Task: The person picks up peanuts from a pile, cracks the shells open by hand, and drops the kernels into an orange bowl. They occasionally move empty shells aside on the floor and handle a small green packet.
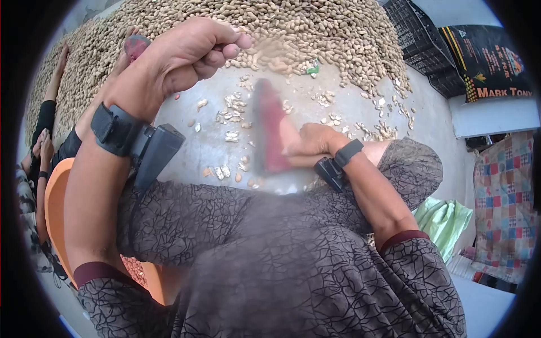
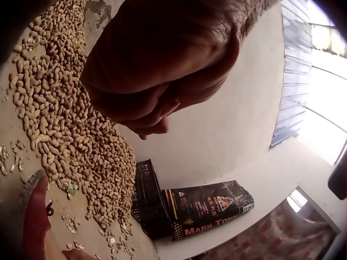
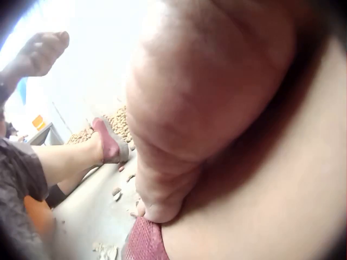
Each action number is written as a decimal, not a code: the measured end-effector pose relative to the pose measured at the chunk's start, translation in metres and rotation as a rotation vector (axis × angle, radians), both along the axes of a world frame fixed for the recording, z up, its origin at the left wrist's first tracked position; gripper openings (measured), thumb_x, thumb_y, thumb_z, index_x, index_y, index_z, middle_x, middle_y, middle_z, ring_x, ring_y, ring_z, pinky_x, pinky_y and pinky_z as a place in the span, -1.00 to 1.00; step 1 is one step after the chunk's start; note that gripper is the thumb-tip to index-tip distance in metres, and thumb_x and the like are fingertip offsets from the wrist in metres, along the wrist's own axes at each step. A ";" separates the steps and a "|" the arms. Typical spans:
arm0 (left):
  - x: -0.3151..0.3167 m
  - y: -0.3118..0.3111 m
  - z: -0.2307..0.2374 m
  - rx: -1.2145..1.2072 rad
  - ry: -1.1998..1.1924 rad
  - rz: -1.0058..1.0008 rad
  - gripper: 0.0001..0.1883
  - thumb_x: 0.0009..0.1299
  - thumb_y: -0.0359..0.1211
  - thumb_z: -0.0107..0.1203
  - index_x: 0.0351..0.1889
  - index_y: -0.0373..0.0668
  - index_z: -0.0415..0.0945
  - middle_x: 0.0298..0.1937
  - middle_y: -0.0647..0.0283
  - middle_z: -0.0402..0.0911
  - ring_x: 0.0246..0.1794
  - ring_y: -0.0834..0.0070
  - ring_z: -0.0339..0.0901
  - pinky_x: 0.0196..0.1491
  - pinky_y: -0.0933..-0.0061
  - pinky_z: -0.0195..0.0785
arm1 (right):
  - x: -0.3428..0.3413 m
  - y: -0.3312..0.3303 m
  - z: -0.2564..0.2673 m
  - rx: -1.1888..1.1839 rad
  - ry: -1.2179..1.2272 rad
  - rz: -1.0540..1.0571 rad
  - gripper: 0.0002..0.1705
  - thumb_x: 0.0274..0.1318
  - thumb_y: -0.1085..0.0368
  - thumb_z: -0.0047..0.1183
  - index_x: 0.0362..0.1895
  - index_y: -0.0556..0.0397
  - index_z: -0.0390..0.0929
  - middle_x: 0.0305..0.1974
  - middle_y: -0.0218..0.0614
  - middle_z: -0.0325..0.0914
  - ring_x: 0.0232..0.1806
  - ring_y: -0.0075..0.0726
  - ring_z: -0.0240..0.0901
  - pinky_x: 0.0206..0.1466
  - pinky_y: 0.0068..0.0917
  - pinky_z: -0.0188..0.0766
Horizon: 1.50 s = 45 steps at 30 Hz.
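Note:
My left hand (image 1: 194,53) is raised in front of me with its fingers curled into the palm. No object shows in it in the head or left wrist view. My right hand (image 1: 316,139) is low at the ankle, curled fingers at the heel edge of a dark red shoe (image 1: 273,132) with a grey sole. The shoe is blurred in the head view; the right wrist view shows its mesh rim (image 3: 146,238) right at the fingertips, which are partly hidden. A second red shoe (image 3: 108,142) is on the other foot.
A big heap of unshelled peanuts (image 1: 321,28) spreads behind the feet, with broken shells (image 1: 231,107) on the floor. A black crate (image 1: 425,48) and printed black sack (image 1: 490,62) stand right. An orange tub (image 1: 56,197) and another person's hands (image 1: 44,149) are left.

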<state>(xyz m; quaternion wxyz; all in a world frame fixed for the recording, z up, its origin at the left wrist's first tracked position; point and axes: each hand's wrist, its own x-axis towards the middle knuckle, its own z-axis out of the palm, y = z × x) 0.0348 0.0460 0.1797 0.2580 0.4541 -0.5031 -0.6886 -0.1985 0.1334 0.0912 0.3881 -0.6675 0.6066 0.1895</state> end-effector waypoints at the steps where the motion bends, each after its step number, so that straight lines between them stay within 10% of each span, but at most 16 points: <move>1: -0.001 0.000 -0.002 0.000 -0.012 0.007 -0.80 0.39 -0.35 -0.13 -0.22 -0.26 0.47 -0.59 0.49 0.38 -0.76 0.88 -0.01 -0.78 0.82 -0.25 | 0.003 0.004 -0.006 0.000 -0.005 -0.010 -0.31 -0.26 -0.15 0.12 -0.14 0.16 0.55 -0.17 0.02 0.55 -0.11 0.09 0.48 -0.02 -0.25 0.36; 25: -0.048 -0.032 -0.073 0.443 0.142 0.185 -0.81 0.46 -0.36 -0.17 -0.19 -0.27 0.41 -0.61 0.46 0.32 -0.75 0.82 0.03 -0.75 0.81 -0.17 | 0.019 -0.042 -0.050 0.187 -0.226 0.612 -0.70 -0.32 0.29 0.16 -0.35 0.06 0.62 -0.32 -0.13 0.60 -0.26 -0.09 0.57 -0.23 -0.27 0.45; 27: -0.057 -0.039 -0.088 0.434 0.138 0.166 -0.81 0.46 -0.35 -0.17 -0.18 -0.27 0.40 -0.60 0.46 0.33 -0.75 0.81 0.06 -0.75 0.81 -0.15 | 0.004 -0.061 -0.031 0.039 -0.273 0.194 -0.72 -0.29 0.31 0.12 -0.35 0.06 0.63 -0.32 -0.12 0.60 -0.23 -0.10 0.56 -0.19 -0.26 0.46; 37: -0.096 -0.072 -0.143 0.485 0.298 0.253 -0.84 0.32 -0.47 -0.14 -0.17 -0.26 0.38 -0.61 0.43 0.33 -0.75 0.77 0.08 -0.75 0.76 -0.16 | -0.081 -0.165 -0.013 -0.557 -0.229 -0.064 -0.69 -0.11 0.14 0.07 -0.42 0.15 0.59 -0.45 0.01 0.55 -0.38 -0.01 0.51 -0.27 -0.27 0.41; 45: -0.146 -0.103 -0.202 -0.013 -0.180 0.259 -0.75 0.36 -0.33 -0.03 -0.11 -0.28 0.51 -0.61 0.47 0.33 -0.73 0.77 0.13 -0.69 0.73 -0.02 | -0.136 -0.175 -0.039 -0.573 -0.183 -0.263 -0.74 -0.04 0.22 0.08 -0.37 0.19 0.59 -0.43 -0.01 0.56 -0.35 -0.04 0.51 -0.23 -0.27 0.39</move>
